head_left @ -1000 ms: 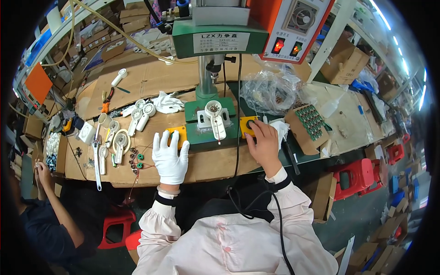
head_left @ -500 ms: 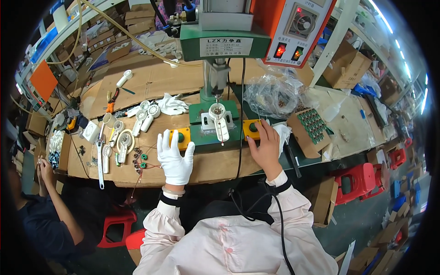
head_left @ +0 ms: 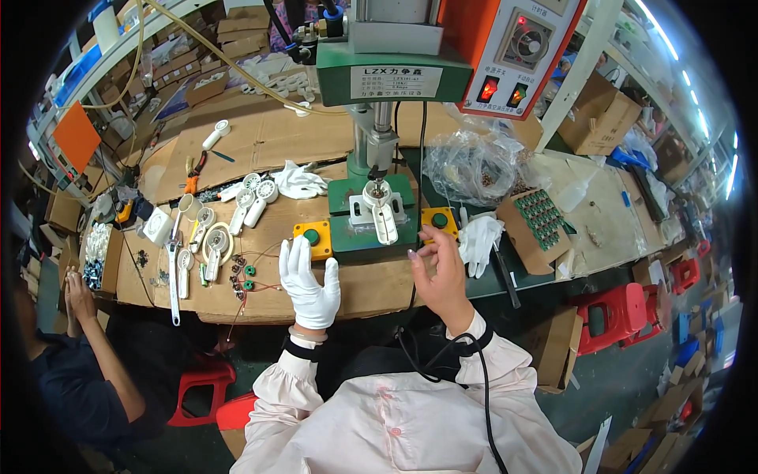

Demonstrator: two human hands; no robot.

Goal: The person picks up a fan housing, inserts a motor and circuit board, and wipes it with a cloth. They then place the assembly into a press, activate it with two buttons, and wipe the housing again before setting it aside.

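Note:
My left hand (head_left: 309,286), in a white glove, is held just in front of the left yellow button box (head_left: 313,238) with its green button; its fingers are apart and it holds nothing. My bare right hand (head_left: 444,278) hovers in front of the right yellow button box (head_left: 439,222), fingers slightly bent and apart, with nothing in them. Between the boxes, a white handheld fan half (head_left: 384,223) lies in the fixture on the green base of the press (head_left: 359,250). The press ram (head_left: 382,147) reaches down to the fan's round end, and its tip hides what it meets there.
White fan parts (head_left: 251,199), a wrench (head_left: 174,276) and wired motors (head_left: 239,276) lie on the left. On the right are a white glove (head_left: 478,243), a box of green circuit boards (head_left: 525,237) and a plastic bag (head_left: 474,166). Another person (head_left: 87,355) sits at left.
The press ram has come down onto the fan half. Both hands have drawn back from the button boxes, my right one also moving left and uncovering its green button.

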